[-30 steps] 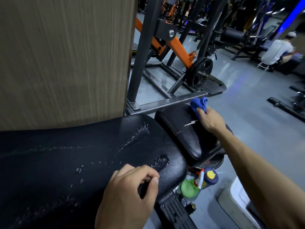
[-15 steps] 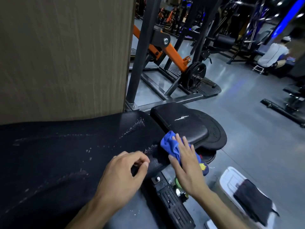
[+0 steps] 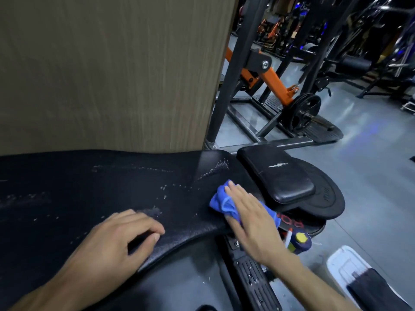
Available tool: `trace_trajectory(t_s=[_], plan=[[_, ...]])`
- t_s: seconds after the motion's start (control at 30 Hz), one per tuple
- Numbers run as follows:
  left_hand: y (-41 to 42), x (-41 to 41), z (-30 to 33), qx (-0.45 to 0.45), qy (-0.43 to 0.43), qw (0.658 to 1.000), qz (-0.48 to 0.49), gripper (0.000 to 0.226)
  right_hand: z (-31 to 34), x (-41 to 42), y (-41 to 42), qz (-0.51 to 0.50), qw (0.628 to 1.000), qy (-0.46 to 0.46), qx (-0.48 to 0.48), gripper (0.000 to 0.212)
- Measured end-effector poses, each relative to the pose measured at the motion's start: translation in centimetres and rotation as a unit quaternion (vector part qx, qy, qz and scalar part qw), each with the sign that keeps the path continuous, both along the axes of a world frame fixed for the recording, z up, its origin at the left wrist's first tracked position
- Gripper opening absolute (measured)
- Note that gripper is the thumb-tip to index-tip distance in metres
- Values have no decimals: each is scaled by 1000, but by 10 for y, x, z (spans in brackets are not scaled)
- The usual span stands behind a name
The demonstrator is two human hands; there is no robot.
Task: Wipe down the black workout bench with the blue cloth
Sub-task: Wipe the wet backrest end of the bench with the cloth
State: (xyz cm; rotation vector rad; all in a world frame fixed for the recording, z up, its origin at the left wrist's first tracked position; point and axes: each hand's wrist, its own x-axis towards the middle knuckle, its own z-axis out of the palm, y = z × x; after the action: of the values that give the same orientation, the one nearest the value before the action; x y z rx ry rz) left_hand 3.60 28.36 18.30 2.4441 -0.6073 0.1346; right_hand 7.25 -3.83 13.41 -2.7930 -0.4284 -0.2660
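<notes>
The black workout bench (image 3: 94,194) fills the lower left, its long pad speckled with wet droplets. A smaller black seat pad (image 3: 276,176) with a white tear lies just beyond its right end. My right hand (image 3: 249,218) lies flat with fingers spread on the blue cloth (image 3: 222,202), pressing it onto the right end of the long pad. My left hand (image 3: 114,241) grips the pad's near edge, thumb underneath and fingers curled over the top.
A wood-grain panel (image 3: 112,70) rises right behind the bench. A black and orange weight machine (image 3: 278,86) stands beyond. A spray bottle (image 3: 298,240) sits on the floor below the seat, a white bin (image 3: 345,263) with a dark cloth at lower right.
My right hand brought the blue cloth from the far edge of the seat pad back to the long pad's right end, then slid it further onto the pad. The left hand kept its grip.
</notes>
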Motion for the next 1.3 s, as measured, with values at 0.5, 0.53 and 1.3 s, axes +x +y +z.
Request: trace_trajectory(t_s=[0.5, 0.53, 1.3], plan=[[41, -39, -46, 58, -79, 993, 60, 33, -3, 29, 16, -73, 997, -33, 9, 59], [42, -40, -50, 66, -92, 992, 57, 34, 0, 36, 0, -138, 990, -28, 30, 58], [29, -39, -51, 53, -89, 990, 101, 29, 0, -27, 96, 168, 983, -47, -56, 64]])
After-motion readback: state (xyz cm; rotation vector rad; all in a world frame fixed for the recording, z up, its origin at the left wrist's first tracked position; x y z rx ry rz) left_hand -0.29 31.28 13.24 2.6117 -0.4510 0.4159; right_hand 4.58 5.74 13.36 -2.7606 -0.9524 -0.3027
